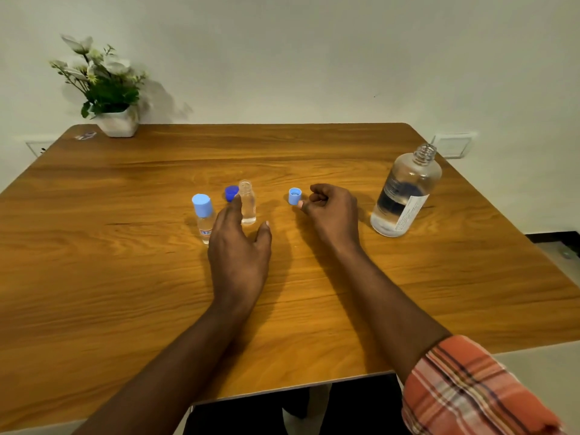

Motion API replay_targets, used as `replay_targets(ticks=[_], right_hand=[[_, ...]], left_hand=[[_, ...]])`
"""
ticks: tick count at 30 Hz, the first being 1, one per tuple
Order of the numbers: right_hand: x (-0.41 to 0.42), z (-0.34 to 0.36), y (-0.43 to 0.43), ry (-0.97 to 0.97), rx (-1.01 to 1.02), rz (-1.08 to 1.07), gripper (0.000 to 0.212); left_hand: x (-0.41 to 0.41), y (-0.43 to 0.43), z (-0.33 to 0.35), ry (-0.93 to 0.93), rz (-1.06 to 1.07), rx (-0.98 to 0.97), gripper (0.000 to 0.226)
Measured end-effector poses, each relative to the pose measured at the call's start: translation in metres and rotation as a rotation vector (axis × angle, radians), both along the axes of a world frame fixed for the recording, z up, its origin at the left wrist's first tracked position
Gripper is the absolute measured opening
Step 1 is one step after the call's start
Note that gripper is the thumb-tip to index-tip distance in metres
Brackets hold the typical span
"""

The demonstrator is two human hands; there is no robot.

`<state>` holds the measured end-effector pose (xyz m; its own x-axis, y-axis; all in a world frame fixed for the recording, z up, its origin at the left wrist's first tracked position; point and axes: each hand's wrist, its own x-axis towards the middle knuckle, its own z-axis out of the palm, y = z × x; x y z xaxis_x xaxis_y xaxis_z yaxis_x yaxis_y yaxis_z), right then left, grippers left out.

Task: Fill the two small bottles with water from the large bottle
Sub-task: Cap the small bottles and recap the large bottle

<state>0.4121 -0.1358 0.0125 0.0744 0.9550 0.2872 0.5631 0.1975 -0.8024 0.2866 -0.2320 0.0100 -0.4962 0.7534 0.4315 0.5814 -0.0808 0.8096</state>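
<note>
Head view. Risk: the left hand (238,246) is reaching close to both small bottles. A stray knuckle could be tipping the uncapped small bottle (247,202), spilling its clear contents, or knocking the capped small bottle (204,215) just beside it. The large bottle (405,196) is standing open and partly full, well apart at the right of the table (314,152).

Left hand: fingers lying straight, thumb spread, holding nothing, forefinger tip near the dark blue cap (231,193).

Right hand (332,211): fingers curling in, one tip sitting at the light blue cap (295,196). Possibly touching it; actual grip cannot be told.
</note>
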Motion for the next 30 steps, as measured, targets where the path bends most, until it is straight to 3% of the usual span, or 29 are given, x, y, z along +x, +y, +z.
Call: replay_targets(ticks=[13,30], right_hand=[[-0.012,-0.006,0.019,-0.067,-0.036,0.019,0.055],[-0.013,-0.004,0.012,-0.137,-0.018,0.018,0.033]], left_hand=[[0.002,0.013,-0.003,-0.086,0.08,-0.079,0.061],[0.003,0.016,-0.004,-0.056,0.1,-0.099,0.048]])
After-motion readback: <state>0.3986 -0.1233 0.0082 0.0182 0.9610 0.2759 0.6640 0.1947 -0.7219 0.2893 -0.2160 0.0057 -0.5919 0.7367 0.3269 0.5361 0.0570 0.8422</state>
